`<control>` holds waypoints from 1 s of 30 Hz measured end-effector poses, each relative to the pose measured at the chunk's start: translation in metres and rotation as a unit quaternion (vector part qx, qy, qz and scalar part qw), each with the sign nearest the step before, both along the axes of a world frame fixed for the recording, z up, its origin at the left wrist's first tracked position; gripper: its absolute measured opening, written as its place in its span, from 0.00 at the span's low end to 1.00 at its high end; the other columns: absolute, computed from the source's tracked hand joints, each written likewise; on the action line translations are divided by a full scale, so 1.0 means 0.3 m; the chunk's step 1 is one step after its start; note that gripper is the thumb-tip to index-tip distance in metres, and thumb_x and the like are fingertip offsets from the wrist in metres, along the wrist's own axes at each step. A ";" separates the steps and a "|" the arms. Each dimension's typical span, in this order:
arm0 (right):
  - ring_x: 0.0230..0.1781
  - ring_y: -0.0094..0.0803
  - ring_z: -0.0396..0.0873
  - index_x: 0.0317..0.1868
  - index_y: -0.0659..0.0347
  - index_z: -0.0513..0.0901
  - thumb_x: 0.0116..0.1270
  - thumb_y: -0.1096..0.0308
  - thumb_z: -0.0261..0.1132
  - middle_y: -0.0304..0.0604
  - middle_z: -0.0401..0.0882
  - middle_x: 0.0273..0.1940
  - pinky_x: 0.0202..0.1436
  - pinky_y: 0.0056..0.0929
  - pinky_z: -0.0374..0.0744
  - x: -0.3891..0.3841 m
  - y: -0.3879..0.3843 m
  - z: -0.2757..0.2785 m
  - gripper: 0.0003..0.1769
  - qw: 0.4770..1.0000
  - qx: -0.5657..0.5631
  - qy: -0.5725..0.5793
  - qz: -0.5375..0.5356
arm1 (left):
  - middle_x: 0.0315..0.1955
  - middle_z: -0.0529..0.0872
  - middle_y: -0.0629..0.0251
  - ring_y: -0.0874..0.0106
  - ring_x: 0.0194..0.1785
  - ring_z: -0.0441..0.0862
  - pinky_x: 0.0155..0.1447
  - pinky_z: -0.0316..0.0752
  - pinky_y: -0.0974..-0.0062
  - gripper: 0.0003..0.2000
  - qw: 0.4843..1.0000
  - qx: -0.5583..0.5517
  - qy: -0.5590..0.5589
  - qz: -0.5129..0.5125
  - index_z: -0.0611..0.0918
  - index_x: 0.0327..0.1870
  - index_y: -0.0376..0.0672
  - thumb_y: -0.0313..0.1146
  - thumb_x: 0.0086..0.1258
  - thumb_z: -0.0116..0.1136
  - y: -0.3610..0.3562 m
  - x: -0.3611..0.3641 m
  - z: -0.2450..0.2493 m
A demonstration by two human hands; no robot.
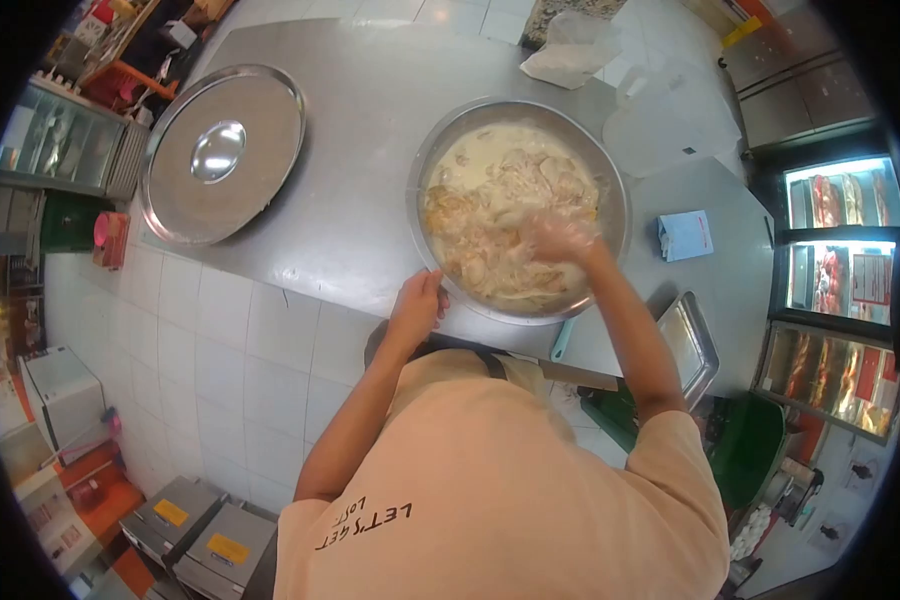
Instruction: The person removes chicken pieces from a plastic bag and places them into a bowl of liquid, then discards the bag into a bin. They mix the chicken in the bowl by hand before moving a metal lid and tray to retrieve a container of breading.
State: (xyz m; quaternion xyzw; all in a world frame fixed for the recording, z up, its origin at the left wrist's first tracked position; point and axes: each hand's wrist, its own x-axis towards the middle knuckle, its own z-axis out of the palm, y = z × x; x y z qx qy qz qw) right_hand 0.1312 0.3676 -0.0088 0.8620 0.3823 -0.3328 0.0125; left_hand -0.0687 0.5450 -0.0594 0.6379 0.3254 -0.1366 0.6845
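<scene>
A wide metal bowl (620, 200) stands on the steel table, holding pale chicken pieces (530, 185) in a creamy white liquid, with yellowish patches on the left side. My right hand (560, 240) is down among the pieces at the bowl's right side. Motion smears its fingers, and part of them is hidden in the mix. At the near-left rim, my left hand (420, 303) has its fingers curled closed against the bowl's edge.
A large round metal lid (180, 170) lies at the table's left. Right of the bowl are a translucent plastic jug (670, 120), a blue-and-white packet (685, 235) and a metal tray (690, 345). A teal-handled utensil (562, 340) pokes out below the bowl. A plastic bag (570, 50) sits behind.
</scene>
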 end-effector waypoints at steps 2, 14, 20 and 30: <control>0.51 0.51 0.78 0.47 0.71 0.78 0.56 0.63 0.63 0.60 0.78 0.49 0.56 0.42 0.75 0.003 0.003 0.001 0.22 0.997 0.067 0.026 -0.024 | 0.20 0.76 0.67 0.77 0.20 0.72 0.21 0.68 0.77 0.18 1.000 -0.010 -0.002 0.003 0.75 0.32 0.38 0.44 0.76 0.43 0.002 0.008 -0.001; 0.47 0.47 0.79 0.43 0.65 0.81 0.55 0.59 0.66 0.57 0.80 0.40 0.53 0.42 0.76 0.017 0.253 -0.277 0.20 0.990 0.124 -0.068 0.013 | 0.20 0.77 0.67 0.77 0.20 0.73 0.23 0.68 0.77 0.18 1.000 -0.008 -0.012 0.007 0.75 0.30 0.39 0.44 0.75 0.45 0.005 0.006 0.000; 0.57 0.49 0.74 0.56 0.65 0.75 0.61 0.57 0.63 0.62 0.77 0.49 0.63 0.40 0.70 0.098 0.085 -0.115 0.26 0.957 0.250 0.037 -0.143 | 0.20 0.78 0.67 0.77 0.20 0.73 0.23 0.68 0.77 0.17 1.000 -0.015 -0.018 0.004 0.76 0.30 0.38 0.42 0.75 0.46 0.016 0.010 -0.010; 0.63 0.49 0.67 0.65 0.63 0.68 0.57 0.50 0.68 0.57 0.69 0.62 0.67 0.39 0.66 0.022 -0.015 0.096 0.39 0.981 0.163 -0.104 -0.020 | 0.19 0.78 0.66 0.76 0.18 0.72 0.23 0.68 0.75 0.18 1.000 -0.003 -0.020 -0.002 0.76 0.29 0.37 0.43 0.75 0.46 0.017 0.006 -0.011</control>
